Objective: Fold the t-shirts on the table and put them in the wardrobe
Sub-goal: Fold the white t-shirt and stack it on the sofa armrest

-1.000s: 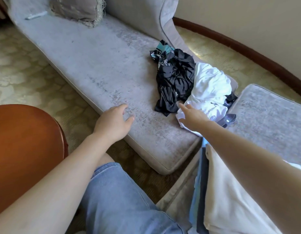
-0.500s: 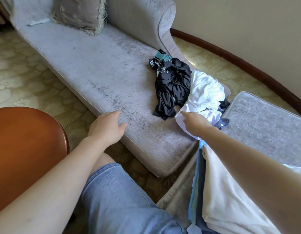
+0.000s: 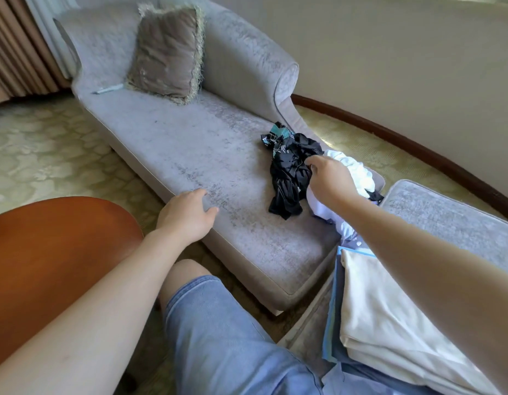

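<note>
Currently, one folded stack (image 3: 375, 309) lies at lower right. The black t-shirt (image 3: 290, 178) and white t-shirt (image 3: 355, 172) lie crumpled on the chaise (image 3: 176, 143). Our right hand (image 3: 329, 178) curls its fingers at the black t-shirt; we cannot confirm a grip. Our left hand (image 3: 187, 215) hovers, fingers relaxed. Wardrobe storage is not yet done.

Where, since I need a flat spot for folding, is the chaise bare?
Bare: the long seat between the cushion and the black shirt, beyond the left hand. Crowded: the end by the ottoman, where that and the white shirt bunch under the right hand.
</note>
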Demonstrator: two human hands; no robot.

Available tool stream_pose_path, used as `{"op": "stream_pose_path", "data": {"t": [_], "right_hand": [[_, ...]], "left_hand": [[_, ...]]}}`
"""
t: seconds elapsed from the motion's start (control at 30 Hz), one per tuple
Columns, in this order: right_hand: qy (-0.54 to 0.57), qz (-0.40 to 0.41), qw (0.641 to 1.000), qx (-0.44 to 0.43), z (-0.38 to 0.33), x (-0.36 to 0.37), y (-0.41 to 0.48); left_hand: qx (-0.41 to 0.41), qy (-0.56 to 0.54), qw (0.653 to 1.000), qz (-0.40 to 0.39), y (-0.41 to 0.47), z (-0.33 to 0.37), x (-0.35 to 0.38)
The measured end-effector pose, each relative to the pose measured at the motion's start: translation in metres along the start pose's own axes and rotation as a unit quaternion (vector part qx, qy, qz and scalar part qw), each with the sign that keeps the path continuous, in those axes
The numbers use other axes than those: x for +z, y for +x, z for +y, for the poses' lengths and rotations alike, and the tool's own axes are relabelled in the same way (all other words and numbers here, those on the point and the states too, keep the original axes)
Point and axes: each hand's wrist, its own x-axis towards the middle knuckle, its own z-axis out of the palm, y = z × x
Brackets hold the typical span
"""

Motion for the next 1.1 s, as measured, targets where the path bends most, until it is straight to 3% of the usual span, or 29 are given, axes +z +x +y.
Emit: {"op": "stream_pose_path", "data": {"t": [0.23, 0.53, 0.83, 1.0, 1.1], "right_hand": [[0.098, 0.175, 0.979, -0.039, -0.068, -0.053, 0.032], [0.178, 0.249, 0.938, -0.162, -0.223, -0.121, 0.062], [0.257, 0.206, 0.893, -0.306, -0.409, -0.134, 0.036], [0.321, 0.171, 0.847, -0.387, -0.486, -0.104, -0.014], [0.350, 0.111, 0.857, -0.362, -0.502, -0.071, -0.032]], "left_hand": [[-0.001, -0.003, 0.999, 0.044, -0.017, -0.006, -0.030], [-0.032, -0.031, 0.992, 0.122, -0.059, -0.050, -0.094], [-0.181, -0.056, 0.963, 0.194, -0.144, -0.152, -0.163], [-0.169, -0.117, 0.957, 0.205, -0.170, -0.179, -0.174], [-0.194, -0.080, 0.951, 0.228, -0.166, -0.205, -0.154]]}}
